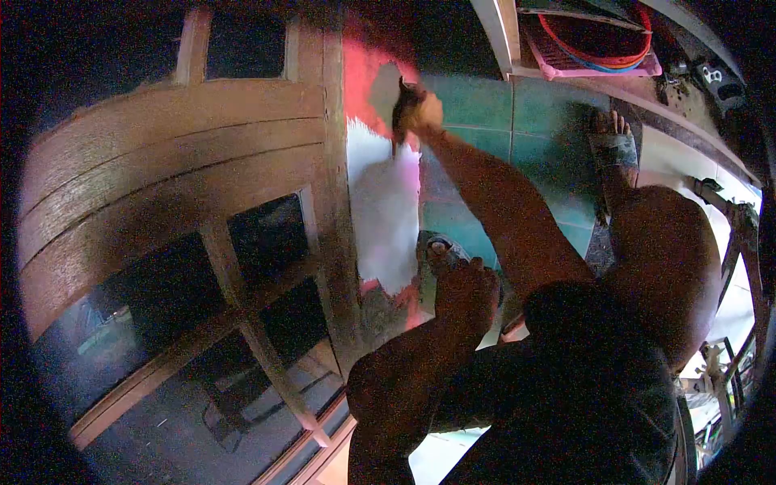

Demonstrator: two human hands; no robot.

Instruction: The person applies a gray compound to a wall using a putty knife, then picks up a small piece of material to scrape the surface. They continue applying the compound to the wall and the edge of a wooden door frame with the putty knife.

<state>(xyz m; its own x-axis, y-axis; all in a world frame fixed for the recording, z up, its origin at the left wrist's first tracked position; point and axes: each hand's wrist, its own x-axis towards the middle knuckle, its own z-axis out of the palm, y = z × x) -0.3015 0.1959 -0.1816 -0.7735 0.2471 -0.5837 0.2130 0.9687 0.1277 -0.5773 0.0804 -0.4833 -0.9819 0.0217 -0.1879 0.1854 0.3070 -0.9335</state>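
Note:
My right hand (425,113) reaches out closed around a dark paintbrush (403,109), held against a narrow strip of surface. That strip is pink (364,85) in its upper part, with a grey patch, and covered in white paint (384,206) lower down, with ragged brushed edges. Closer to my body, my left hand (467,291) is closed beside the strip at a round container (440,246) with a pale rim. Shadow hides most of this container and its contents. My bent knee (663,259) and a foot (614,141) with a pale strap are at the right.
A brown wooden door with glass panes (327,202) borders the strip on the left. Green tiles (469,105) lie to its right. At upper right is a pink crate (602,65) with red and blue round rims. Assorted dark items (727,202) stand along the right edge.

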